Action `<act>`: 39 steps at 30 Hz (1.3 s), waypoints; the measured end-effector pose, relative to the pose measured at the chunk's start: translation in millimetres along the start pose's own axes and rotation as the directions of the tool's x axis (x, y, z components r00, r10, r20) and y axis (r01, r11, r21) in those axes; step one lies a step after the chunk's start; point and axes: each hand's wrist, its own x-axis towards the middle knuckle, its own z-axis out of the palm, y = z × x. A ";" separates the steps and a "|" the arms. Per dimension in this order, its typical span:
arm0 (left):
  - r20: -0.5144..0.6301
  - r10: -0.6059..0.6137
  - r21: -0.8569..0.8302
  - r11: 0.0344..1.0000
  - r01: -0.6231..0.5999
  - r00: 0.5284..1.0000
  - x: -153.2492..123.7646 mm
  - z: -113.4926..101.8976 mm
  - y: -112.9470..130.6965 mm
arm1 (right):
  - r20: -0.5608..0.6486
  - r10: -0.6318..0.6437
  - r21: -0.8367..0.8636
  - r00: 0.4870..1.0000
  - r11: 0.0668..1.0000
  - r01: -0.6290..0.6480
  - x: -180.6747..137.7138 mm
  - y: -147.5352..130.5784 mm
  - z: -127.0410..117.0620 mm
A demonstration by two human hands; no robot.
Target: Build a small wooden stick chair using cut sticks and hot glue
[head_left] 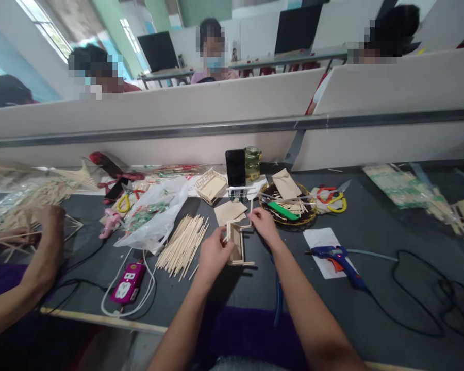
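Note:
My left hand [216, 252] is closed round the left side of a small box-like frame [237, 245] built from pale wooden sticks. The frame is held just over the dark table, with stick ends jutting out to its right. Beside its upper right corner, my right hand [263, 225] pinches a short wooden stick [251, 204] that points upward. Whether this stick touches the frame, I cannot tell. To the left of my left hand lies a loose pile of wooden sticks [183, 245]. A blue glue gun [338, 260] rests on white paper [325, 239] at the right.
A phone [235, 167] stands in a holder before a green jar [252, 162]. Around it are a stick-built box [211, 185], a round basket [313, 214] and scissors [334, 198]. A purple power strip [128, 283] lies left. A co-worker's hand [50, 226] works at far left.

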 end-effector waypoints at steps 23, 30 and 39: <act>0.024 0.073 -0.390 0.919 -0.058 0.997 -6.4 34.1 -17.5 | 0.050 -0.096 0.067 0.994 0.993 0.092 -92.8 -16.0 -47.6; -0.095 0.064 -0.178 0.981 -0.080 0.993 -2.5 30.1 -53.0 | 0.033 -0.002 0.143 0.999 0.990 -0.003 -104.6 -21.3 -58.0; -0.024 0.186 0.351 0.922 -0.166 0.982 -20.5 29.5 -54.8 | 0.048 0.031 0.095 0.998 0.995 -0.035 -120.7 -22.9 -61.7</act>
